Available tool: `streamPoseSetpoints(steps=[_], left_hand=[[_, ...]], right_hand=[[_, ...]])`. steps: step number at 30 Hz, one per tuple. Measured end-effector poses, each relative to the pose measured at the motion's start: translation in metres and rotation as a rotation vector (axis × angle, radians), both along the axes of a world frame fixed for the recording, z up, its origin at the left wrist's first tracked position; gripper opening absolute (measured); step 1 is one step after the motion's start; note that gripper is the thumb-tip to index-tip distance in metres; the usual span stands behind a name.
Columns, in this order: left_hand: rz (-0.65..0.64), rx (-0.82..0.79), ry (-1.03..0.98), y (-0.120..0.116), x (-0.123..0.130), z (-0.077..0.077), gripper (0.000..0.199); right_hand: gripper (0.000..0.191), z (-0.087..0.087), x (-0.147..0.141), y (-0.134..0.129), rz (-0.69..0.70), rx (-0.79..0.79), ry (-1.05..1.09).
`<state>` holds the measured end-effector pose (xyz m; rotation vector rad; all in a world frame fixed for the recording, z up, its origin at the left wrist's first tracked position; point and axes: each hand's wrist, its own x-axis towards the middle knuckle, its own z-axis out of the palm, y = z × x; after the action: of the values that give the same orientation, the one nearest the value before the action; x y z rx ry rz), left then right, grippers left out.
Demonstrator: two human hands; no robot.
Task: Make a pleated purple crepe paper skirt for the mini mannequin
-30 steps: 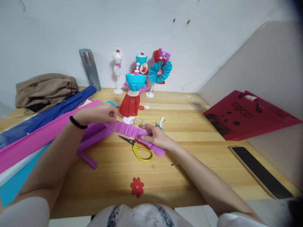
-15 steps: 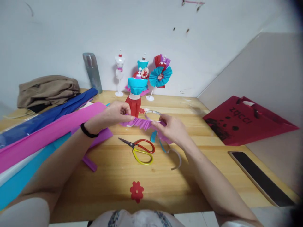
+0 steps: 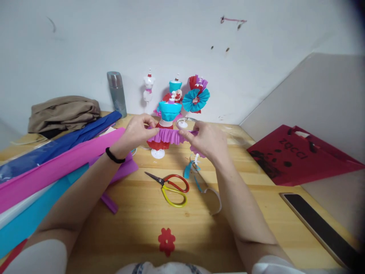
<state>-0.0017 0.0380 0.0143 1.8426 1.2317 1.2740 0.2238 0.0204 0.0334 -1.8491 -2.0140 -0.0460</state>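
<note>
A gathered purple paper strip [image 3: 170, 136] is stretched level between my two hands. My left hand [image 3: 136, 133] pinches its left end, and my right hand [image 3: 207, 140] pinches it further right, with a ruffled end hanging below the fingers. Just behind the strip stands a small mannequin [image 3: 170, 111] with a blue top, a pale waistband and a red skirt, partly covered by the strip. Scissors [image 3: 168, 185] with one red and one yellow handle lie on the table [image 3: 137, 224] below my hands. A red paper flower [image 3: 166, 241] lies near the front edge.
Behind stand a white mannequin [image 3: 148, 85], decorated mannequins with a blue rosette [image 3: 195, 99], and a flask [image 3: 116, 93]. Paper rolls [image 3: 65, 152] and a brown cloth [image 3: 64, 113] lie left. A red bag [image 3: 299, 156] and a phone [image 3: 319, 224] are right.
Both hands have lifted the purple strip and brought it in front of the mannequin's skirt. The strip now hangs straighter and more level. The view has tilted up slightly.
</note>
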Motion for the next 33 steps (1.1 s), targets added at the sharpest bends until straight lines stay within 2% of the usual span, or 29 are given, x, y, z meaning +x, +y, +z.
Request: streamPoseSetpoints(steps=[11, 24, 33], left_hand=[[-0.045, -0.049, -0.065, 0.011, -0.003, -0.004, 0.021], [-0.076, -0.062, -0.081, 0.013, -0.005, -0.001, 0.022], [-0.134, -0.041, -0.042, 0.011, -0.007, 0.002, 0.025]], right_hand=[[0.05, 0.002, -0.007, 0.008, -0.018, 0.015, -0.003], [0.046, -0.001, -0.007, 0.012, 0.036, 0.006, 0.039], [0.055, -0.002, -0.006, 0.012, -0.009, -0.007, -0.001]])
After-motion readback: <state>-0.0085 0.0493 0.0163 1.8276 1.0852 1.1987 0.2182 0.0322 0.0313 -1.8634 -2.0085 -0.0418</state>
